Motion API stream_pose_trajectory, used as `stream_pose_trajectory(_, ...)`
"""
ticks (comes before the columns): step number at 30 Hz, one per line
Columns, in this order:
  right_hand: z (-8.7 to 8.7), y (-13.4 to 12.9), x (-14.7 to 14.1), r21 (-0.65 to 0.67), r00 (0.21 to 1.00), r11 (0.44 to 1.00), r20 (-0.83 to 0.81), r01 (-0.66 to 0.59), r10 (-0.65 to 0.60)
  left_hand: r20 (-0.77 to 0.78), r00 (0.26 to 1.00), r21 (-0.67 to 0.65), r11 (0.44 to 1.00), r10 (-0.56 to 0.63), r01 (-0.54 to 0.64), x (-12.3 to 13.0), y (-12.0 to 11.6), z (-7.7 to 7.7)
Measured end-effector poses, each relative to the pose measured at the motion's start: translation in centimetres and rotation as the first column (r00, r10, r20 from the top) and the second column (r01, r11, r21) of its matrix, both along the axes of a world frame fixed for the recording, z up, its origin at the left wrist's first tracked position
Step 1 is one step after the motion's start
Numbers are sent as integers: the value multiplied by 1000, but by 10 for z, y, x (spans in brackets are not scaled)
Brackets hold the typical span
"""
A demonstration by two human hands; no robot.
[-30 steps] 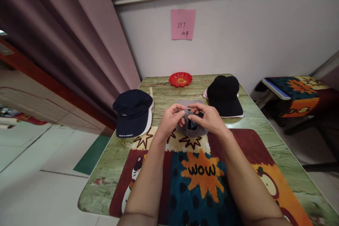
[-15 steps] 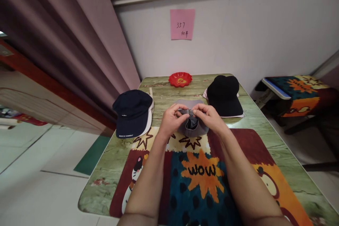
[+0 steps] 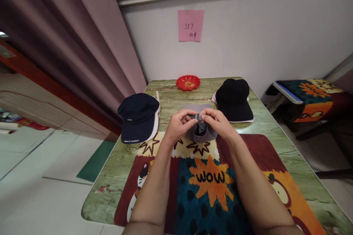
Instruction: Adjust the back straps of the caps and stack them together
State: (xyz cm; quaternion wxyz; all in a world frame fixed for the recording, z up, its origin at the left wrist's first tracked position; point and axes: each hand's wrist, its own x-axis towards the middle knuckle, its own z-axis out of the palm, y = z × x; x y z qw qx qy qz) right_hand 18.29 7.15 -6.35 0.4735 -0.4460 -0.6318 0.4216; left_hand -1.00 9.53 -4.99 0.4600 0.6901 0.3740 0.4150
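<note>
A grey baseball cap [image 3: 207, 135] lies in front of me at the far edge of the patterned mat, its back opening facing me and its brim pointing away. My left hand [image 3: 182, 123] pinches the left part of the cap's back strap near a small dark buckle. From the other side, my right hand [image 3: 215, 120] grips the strap between thumb and fingers, close to the left fingertips. Fingers partly cover the strap and buckle, so I cannot tell whether it is fastened. The dark inside of the cap shows through the opening below.
Navy caps [image 3: 139, 119] with a white one beneath sit at the left. On the right is a black cap [image 3: 234, 99] over a pink one. A red scalloped dish [image 3: 188, 83] stands at the back, below a pink note [image 3: 191, 25]. The colourful mat [image 3: 190, 191] covers the near table.
Both hands stay on the cap's strap, with only a slight shift of the fingers around the buckle. The other caps and the dish have not moved.
</note>
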Motion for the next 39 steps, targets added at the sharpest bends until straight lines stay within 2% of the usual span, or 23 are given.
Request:
stream_pose_trajectory(2, 1, 0, -1, 0, 1000, 1000, -5, -8, 8, 57, 998, -82, 996, -19, 24, 0, -1, 0)
stream_pose_trajectory(5, 1, 0, -2, 6, 1000, 1000, -4, -3, 3, 91, 996, -113, 993, -28, 38, 1, -1, 1)
stream_pose_trajectory(13, -1, 0, -6, 9, 999, 999, -23, 35, -34, -2, 999, 35, 999, 39, -38, 2, -1, 3)
stream_pose_trajectory(17, 1, -1, -7, -27, 994, 997, -79, 77, -78, 18, 999, 8, 999, 43, -43, 3, -2, 4)
stream_pose_trajectory(22, 5, -3, -5, -42, 996, 998, -68, 52, -55, 55, 998, -22, 999, 35, -34, 4, -2, 2)
stream_pose_trajectory(31, 6, -3, -7, -25, 997, 998, -43, 63, -64, -11, 999, 52, 998, 31, -31, 5, -2, 2)
stream_pose_trajectory(39, 3, -2, -8, -62, 994, 996, -79, 70, -74, 15, 1000, 34, 999, 9, -10, 6, -3, 3)
